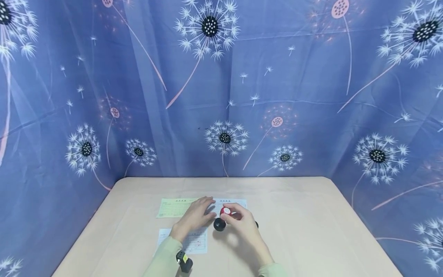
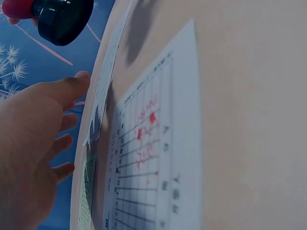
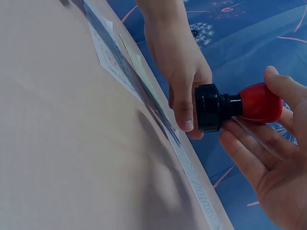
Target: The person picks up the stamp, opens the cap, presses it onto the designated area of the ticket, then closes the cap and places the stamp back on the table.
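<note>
My right hand [image 1: 245,223] holds a stamp [image 3: 260,103] by its rounded red handle, thumb on one side and fingers on the other. The stamp's wide black base [image 1: 219,224] points toward the left hand, above the table. My left hand [image 1: 196,214] holds nothing; its fingers are spread and slightly bent, over the inner edges of the paper slips. Below its wrist lies a white printed slip [image 2: 148,158] with a grid and red stamp marks. A green slip [image 1: 173,208] lies behind it, and a bluish-white slip [image 1: 238,202] is partly covered by the hands.
The table [image 1: 304,231] has a pale cover. A blue curtain with dandelion prints [image 1: 194,115] surrounds its back and sides. A small black camera [image 1: 184,262] sits on my left wrist. Something small and dark [image 1: 257,224] shows beside the right hand's outer edge.
</note>
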A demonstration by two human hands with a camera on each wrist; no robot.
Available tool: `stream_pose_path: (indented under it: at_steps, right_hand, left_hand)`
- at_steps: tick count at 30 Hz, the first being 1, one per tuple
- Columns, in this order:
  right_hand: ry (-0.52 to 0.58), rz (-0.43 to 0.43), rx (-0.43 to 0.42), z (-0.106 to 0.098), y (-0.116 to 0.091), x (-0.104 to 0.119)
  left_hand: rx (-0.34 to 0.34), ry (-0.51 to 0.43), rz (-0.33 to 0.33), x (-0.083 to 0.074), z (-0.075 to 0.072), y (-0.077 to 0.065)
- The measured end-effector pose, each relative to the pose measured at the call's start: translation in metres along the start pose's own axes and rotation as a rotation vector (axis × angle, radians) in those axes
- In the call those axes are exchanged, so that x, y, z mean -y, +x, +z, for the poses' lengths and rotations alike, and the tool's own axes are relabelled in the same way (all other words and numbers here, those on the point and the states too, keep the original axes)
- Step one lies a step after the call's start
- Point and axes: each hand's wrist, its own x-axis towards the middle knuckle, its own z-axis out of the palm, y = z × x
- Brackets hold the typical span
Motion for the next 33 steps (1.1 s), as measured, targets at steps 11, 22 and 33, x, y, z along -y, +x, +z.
stream_pose_path:
  at_steps: [11,22,33]
  right_hand:
    - [0.035,-0.004,-0.001,-0.002,0.003,-0.004]
    - [0.026,-0.009,-0.018,-0.012,0.001,-0.009]
    - [0.069,-0.007,-0.036,-0.013,0.002,-0.008]
  left_hand:
    - [0.057,0.045,-0.015,0.005,0.003,0.001]
    - [0.035,-0.055,-0.054,0.005,0.010,0.003]
    - [0.042,-0.118,-0.100,0.015,0.017,0.002]
